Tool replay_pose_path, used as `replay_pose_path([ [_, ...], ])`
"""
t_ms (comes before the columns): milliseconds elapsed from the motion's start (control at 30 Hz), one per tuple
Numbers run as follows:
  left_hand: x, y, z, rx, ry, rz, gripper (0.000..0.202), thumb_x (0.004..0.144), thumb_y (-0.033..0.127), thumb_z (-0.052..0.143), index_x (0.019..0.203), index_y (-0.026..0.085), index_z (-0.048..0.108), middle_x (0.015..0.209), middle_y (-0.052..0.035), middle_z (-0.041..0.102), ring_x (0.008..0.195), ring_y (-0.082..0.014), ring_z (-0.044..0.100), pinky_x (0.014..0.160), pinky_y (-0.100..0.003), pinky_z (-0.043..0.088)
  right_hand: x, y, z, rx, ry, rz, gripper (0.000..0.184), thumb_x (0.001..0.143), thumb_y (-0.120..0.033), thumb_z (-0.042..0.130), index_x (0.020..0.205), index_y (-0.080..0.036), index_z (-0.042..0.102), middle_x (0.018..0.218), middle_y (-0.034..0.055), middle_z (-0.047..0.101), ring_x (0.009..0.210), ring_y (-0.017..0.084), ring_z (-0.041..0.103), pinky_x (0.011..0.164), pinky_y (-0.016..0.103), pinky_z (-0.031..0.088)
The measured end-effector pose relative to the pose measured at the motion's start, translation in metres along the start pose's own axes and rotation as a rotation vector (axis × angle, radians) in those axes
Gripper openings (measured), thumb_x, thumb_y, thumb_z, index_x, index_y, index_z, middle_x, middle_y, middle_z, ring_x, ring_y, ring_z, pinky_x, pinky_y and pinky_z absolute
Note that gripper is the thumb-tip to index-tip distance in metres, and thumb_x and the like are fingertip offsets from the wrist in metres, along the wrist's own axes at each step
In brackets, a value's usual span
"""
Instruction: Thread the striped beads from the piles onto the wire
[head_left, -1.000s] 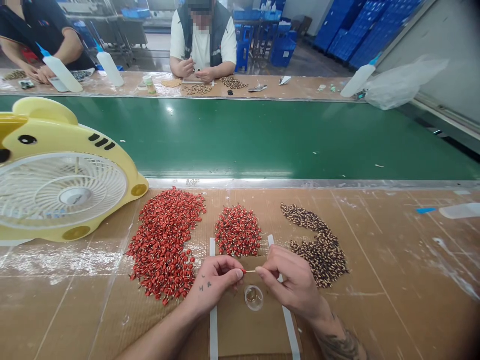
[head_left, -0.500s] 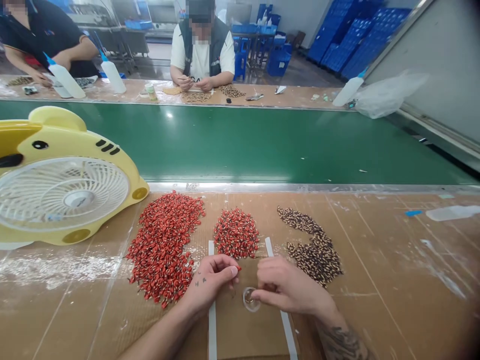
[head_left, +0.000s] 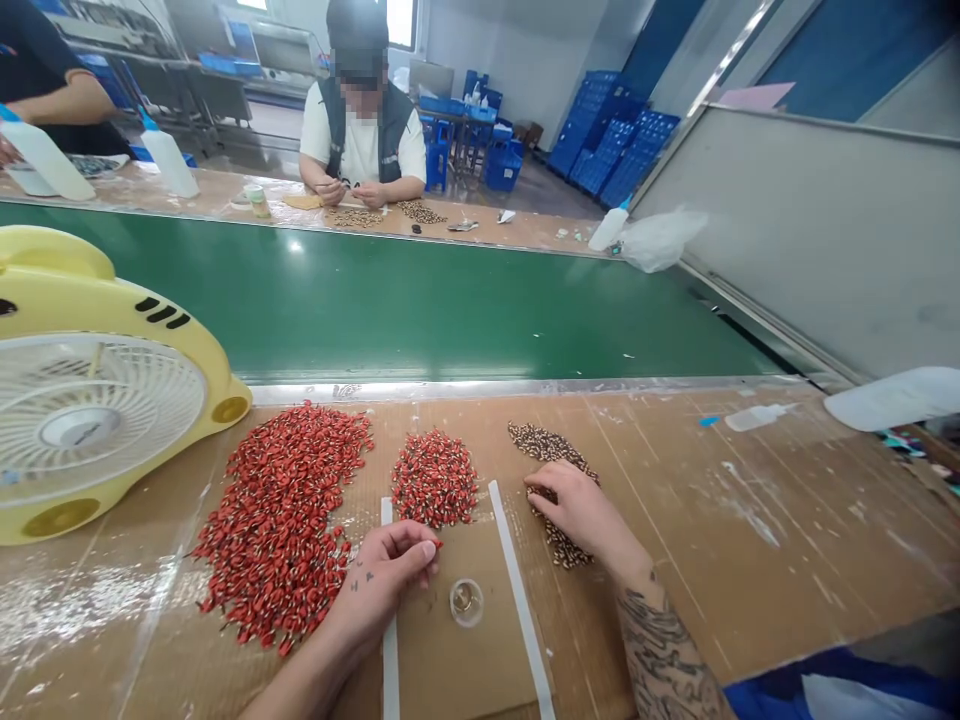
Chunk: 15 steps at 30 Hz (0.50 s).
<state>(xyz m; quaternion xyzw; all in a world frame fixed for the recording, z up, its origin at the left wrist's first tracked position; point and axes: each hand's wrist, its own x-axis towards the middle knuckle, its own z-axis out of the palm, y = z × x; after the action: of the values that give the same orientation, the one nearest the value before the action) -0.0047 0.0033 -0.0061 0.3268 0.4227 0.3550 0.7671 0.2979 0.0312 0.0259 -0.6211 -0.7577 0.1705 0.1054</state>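
My left hand (head_left: 386,578) is closed in a pinch on a small red piece at its fingertips, above a brown card (head_left: 457,650) edged by two white strips. My right hand (head_left: 577,512) rests on the pile of brown speckled pieces (head_left: 551,452), fingers curled into it; whether it holds one is hidden. A small clear round dish (head_left: 466,602) sits on the card between my hands. A large heap of red pieces (head_left: 281,515) lies to the left, and a smaller red heap (head_left: 435,477) lies just beyond the card.
A yellow desk fan (head_left: 82,400) stands at the left. A green conveyor belt (head_left: 450,300) runs across behind the worktop. Across it a seated person (head_left: 361,130) works with small parts; squeeze bottles (head_left: 169,158) stand there. A white bottle (head_left: 892,395) lies at right.
My right hand left the dish and moved right onto the brown speckled pile. My left hand keeps its pinch on the red piece. The camera swung right.
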Motion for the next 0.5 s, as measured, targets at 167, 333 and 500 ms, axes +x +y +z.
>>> replay_pose_path([
  [167,0.0004,-0.0033,-0.0022,-0.002,-0.014,0.018,0.02,0.079,0.032,0.075,0.082,0.012,0.07,0.066,-0.0019,0.067,0.059,-0.0099,0.054,0.058,-0.02,0.041,0.0063,-0.0057,0.0028,-0.003,-0.016,0.027,0.019,0.088,-0.013,0.055,0.086,-0.016,0.073,0.088,0.0071,0.07,0.091,0.024,0.061,0.087,0.04,0.046],
  [333,-0.0017,-0.0009,-0.0007,-0.008,-0.013,0.024,0.023,0.078,0.034,0.076,0.081,0.012,0.07,0.065,-0.0016,0.066,0.058,-0.0098,0.053,0.057,-0.02,0.041,0.0085,-0.0027,0.003,0.05,-0.02,0.017,0.019,0.086,-0.014,0.054,0.088,-0.019,0.072,0.09,0.0044,0.07,0.088,0.021,0.064,0.082,0.035,0.048],
  [500,-0.0021,0.0019,0.0001,-0.003,-0.026,0.03,0.023,0.078,0.035,0.076,0.079,0.012,0.07,0.065,-0.0018,0.065,0.058,-0.0099,0.052,0.057,-0.02,0.041,0.0071,0.0003,0.0067,0.112,0.013,0.026,0.018,0.085,-0.017,0.052,0.084,-0.02,0.07,0.089,0.0048,0.07,0.085,0.021,0.065,0.078,0.033,0.049],
])
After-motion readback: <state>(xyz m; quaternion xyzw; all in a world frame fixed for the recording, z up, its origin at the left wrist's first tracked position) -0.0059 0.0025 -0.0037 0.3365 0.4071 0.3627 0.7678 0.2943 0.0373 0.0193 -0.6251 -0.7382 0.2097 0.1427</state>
